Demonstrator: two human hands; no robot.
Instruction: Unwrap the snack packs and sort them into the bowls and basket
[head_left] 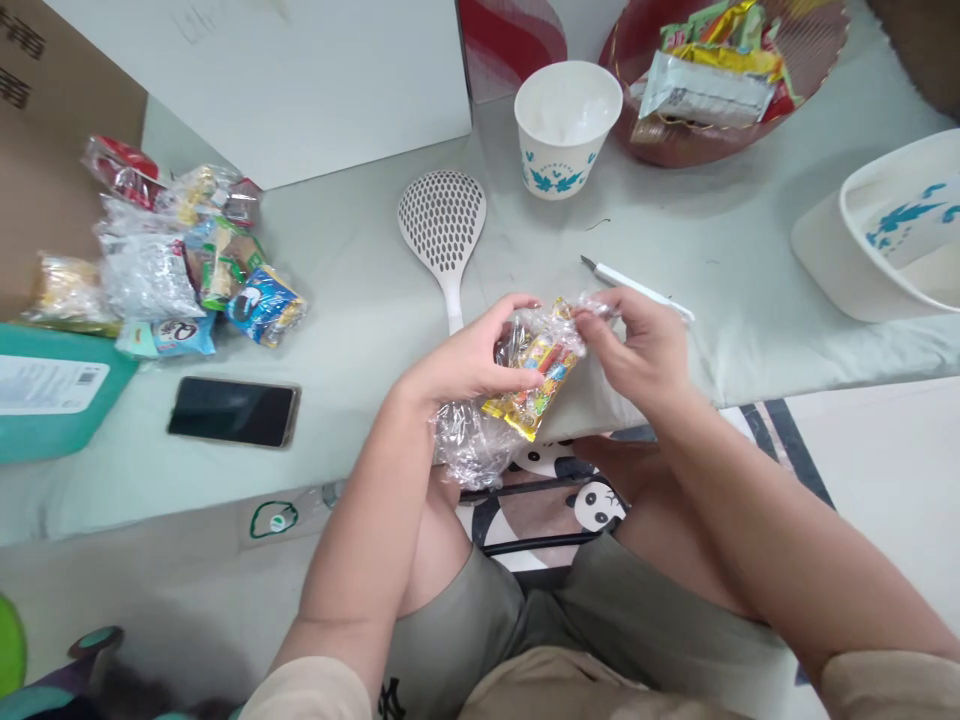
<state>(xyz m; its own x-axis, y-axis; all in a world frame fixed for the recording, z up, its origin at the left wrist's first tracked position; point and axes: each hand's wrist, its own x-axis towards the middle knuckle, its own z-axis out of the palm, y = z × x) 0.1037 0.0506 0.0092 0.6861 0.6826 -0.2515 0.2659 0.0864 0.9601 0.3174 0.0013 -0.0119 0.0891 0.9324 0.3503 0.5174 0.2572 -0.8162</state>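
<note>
Yellow-wrapped snack (551, 385) hangs at the near edge of the desk (352, 300), clear plastic (472, 445) bunched about it, the left hand (480, 350) curled round to steady it, it seems, as the right hand (641, 340) pinches the plastic's crinkled end, perhaps for tension! Just beyond, a perforated skimmer (442, 215) and slim white tool (637, 285) crowd the hands, paper cup (559, 165) and red bowl (675, 150) behind, phone (234, 411) well left.

From afar I see through one head-worn camera, looking forward and down over the lap (457, 620), close above the left hand (472, 352) and right hand (646, 345), with the table (345, 260) reaching beyond.
</note>
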